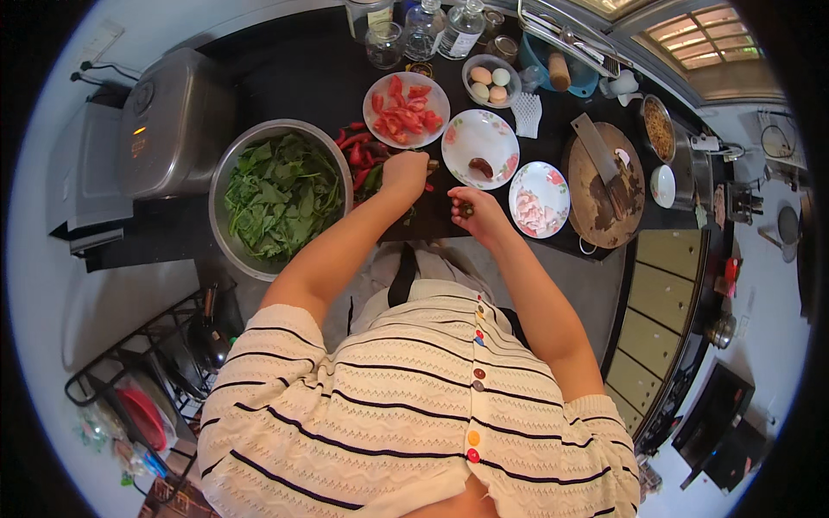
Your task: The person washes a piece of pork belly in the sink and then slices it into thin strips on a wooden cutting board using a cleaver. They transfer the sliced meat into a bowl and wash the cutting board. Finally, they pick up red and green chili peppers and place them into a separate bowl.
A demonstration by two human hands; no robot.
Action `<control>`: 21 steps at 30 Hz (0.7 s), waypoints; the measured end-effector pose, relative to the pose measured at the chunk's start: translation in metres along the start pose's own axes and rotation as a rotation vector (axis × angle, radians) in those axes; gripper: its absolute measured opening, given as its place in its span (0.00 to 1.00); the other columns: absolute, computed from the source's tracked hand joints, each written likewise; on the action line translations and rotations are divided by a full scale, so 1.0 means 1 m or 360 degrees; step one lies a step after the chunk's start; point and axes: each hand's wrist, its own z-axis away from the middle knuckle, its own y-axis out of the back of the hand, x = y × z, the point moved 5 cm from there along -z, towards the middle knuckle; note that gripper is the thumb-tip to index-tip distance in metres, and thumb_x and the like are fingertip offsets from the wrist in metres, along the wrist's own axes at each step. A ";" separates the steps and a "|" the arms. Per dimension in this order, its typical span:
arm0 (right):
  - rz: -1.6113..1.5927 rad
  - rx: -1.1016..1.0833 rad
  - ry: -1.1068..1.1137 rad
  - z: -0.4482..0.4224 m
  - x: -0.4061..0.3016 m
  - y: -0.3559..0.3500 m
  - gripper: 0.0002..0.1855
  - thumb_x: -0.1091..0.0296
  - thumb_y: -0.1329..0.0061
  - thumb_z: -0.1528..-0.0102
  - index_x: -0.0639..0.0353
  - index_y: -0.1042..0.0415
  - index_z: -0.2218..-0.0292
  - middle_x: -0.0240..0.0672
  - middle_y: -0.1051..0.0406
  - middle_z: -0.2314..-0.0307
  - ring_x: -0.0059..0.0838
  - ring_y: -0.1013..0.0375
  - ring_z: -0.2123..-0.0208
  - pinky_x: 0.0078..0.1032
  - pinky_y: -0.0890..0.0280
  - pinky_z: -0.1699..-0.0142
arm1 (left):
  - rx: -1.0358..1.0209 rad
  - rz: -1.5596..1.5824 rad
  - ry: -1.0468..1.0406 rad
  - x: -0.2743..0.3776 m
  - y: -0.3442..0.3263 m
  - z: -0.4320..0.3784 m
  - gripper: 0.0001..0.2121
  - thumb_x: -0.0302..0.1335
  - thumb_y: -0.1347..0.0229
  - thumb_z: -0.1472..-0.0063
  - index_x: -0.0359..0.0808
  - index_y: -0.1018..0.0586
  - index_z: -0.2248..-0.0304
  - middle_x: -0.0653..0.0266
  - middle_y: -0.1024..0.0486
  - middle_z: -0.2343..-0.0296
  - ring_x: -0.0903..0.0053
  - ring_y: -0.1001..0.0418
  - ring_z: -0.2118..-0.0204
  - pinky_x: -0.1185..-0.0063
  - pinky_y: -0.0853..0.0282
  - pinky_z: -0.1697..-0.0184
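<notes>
My left hand (407, 173) is closed over a small brownish-green piece that pokes out at its fingertips, beside red and green chili peppers (368, 155) on the dark counter. Curled fingers of my right hand (478, 210) hold a small dark green piece, perhaps stems. Behind the hands stand a plate of cut tomatoes (408, 116) and a floral plate (479, 139) with one dark brown item on it. To the right of my right hand is a smaller floral plate (550, 175) of sliced pale pink meat. A large metal bowl (217, 188) of leafy greens stands at the left.
A cleaver (596, 152) lies on a round wooden chopping board (631, 188) at the right. At the back are a bowl of eggs (490, 78), glass bottles (424, 29) and a dish rack (563, 35). A metal rice cooker (168, 136) stands at the far left.
</notes>
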 end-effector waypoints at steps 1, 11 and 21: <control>0.0030 -0.0022 0.0036 0.000 0.000 -0.001 0.09 0.69 0.53 0.45 0.63 0.29 0.63 0.29 0.36 0.77 0.20 0.35 0.75 0.20 0.37 0.69 | 0.0014 0.0187 -0.0013 0.003 0.012 0.003 0.08 0.32 0.43 0.47 0.35 0.21 0.70 0.55 0.23 0.71 0.60 0.24 0.66 0.67 0.30 0.65; 0.0316 0.0056 0.0614 0.010 -0.037 -0.034 0.14 0.66 0.49 0.43 0.63 0.28 0.57 0.23 0.37 0.79 0.13 0.39 0.78 0.13 0.43 0.73 | -0.0506 0.1634 0.0000 0.010 0.020 0.024 0.15 0.37 0.42 0.43 0.32 0.22 0.67 0.66 0.26 0.78 0.79 0.29 0.75 0.78 0.36 0.71; 0.0758 0.0467 0.0640 -0.017 -0.015 0.026 0.11 0.64 0.49 0.47 0.61 0.24 0.64 0.28 0.32 0.82 0.20 0.35 0.82 0.20 0.41 0.76 | -0.0433 0.1298 -0.0176 0.027 -0.047 -0.085 0.21 0.35 0.42 0.46 0.26 0.26 0.58 0.54 0.23 0.68 0.70 0.25 0.68 0.76 0.31 0.64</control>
